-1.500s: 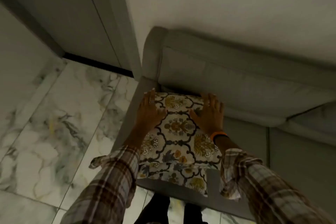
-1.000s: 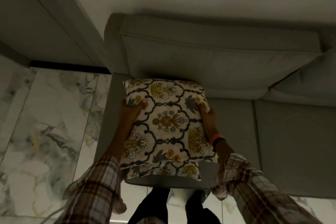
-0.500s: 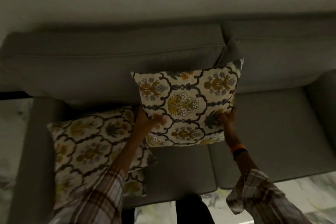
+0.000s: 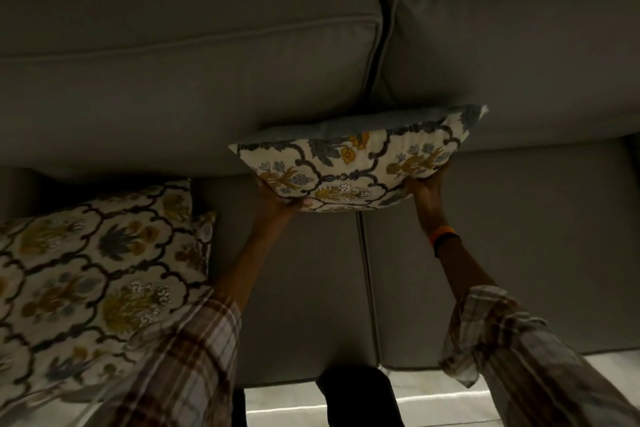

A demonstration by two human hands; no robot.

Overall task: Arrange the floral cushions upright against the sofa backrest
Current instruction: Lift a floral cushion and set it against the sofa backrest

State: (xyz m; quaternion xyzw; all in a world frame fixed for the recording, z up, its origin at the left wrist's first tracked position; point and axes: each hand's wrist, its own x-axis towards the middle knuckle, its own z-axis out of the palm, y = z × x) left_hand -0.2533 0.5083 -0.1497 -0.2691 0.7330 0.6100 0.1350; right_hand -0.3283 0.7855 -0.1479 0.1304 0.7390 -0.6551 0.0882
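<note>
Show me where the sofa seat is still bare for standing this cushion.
Bare grey seat lies under the held floral cushion, between the flat floral cushion at the left and the seam; the right seat cushion is bare too, crossed only by the right hand and arm. The left end is crowded. The left hand grips the held cushion's lower edge.

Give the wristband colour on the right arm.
Orange and black wristband, clear in the head view.

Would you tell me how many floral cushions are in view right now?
2. One floral cushion is held in both hands against the sofa backrest; the other cushion lies on the seat at left, partly behind a sleeve. Others may lie outside the frame.
</note>
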